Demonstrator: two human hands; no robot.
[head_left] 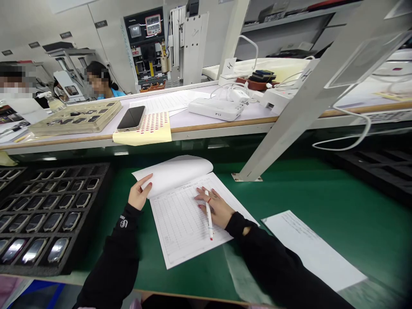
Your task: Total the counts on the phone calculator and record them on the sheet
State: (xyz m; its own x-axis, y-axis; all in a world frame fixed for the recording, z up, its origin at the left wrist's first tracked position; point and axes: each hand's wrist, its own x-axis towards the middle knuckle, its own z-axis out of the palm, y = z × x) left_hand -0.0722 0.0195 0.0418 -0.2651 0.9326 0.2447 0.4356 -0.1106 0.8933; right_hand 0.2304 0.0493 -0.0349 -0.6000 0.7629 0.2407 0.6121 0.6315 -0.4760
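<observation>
A stack of printed table forms (180,231) lies on the green mat, its upper sheets (177,171) curled back toward the far side. The turned-back sheets are pinched at their left edge between the thumb and fingers of my left hand (139,194). Flat on the exposed form rests my right hand (216,208), its fingers spread over the printed grid. A white pen (209,219) with a red tip is tucked between those fingers, pointing toward me. To the right of the forms lies a white sheet with handwriting (309,244).
A black foam tray (82,171) of watch-like pieces fills the left side. A slanted metal post (283,124) stands on the mat at right. The raised shelf ahead bears a phone (131,118), a beige tray (77,118) and a white power strip (215,109). Two people sit beyond.
</observation>
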